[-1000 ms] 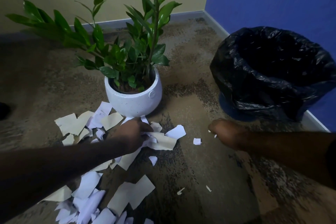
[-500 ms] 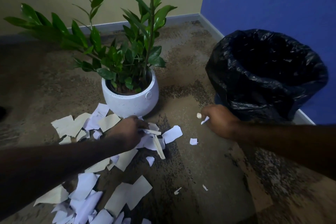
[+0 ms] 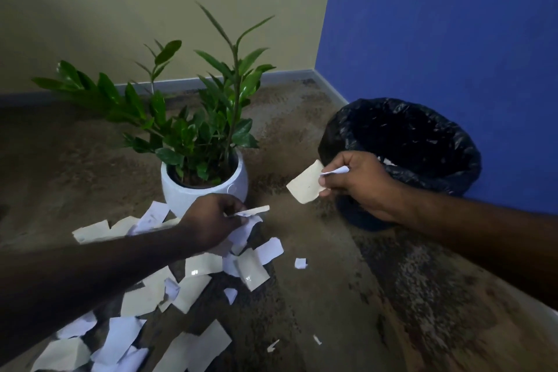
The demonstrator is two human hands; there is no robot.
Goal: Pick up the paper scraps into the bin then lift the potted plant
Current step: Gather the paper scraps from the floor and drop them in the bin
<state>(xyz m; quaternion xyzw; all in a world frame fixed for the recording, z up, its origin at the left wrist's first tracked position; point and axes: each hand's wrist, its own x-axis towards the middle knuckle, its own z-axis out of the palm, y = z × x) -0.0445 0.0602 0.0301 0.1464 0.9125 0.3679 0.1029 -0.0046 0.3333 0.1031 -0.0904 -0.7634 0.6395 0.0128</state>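
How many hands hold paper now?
2. The left hand pinches scraps before the white pot; the right hand holds scraps beside the bin.

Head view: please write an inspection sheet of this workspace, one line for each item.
Surface: brown mottled floor, paper scattered across it.
Job's things: paper scraps lie on the floor beside the potted plant; bin with black liner stands open by the blue wall.
Clutter: nothing seen besides the scraps.
Grippers: left hand pinches a scrap low over the pile; right hand holds a cream scrap and a white one at the bin's rim.
Cables: nothing seen.
Surroundings: beige wall, grey skirting.
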